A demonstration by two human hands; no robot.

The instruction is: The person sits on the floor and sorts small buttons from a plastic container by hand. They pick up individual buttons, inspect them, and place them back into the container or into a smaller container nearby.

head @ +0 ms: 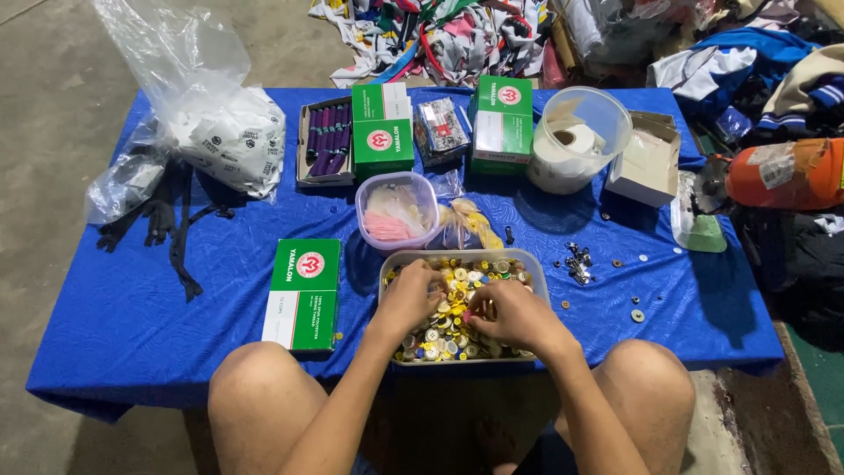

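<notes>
Digging into a clear tray (538,280) heaped with mixed buttons (457,299), sitting at the near edge of the blue-covered bench (176,299). Left hand (410,297) resting curled on the pile, fingers bent into the buttons; grip impossible to tell. Right hand (512,315) pinching fingertips together over the heap. Lying just left of the tray, a green-and-white box (304,293); standing behind it, a pink-filled tub (397,210).
</notes>
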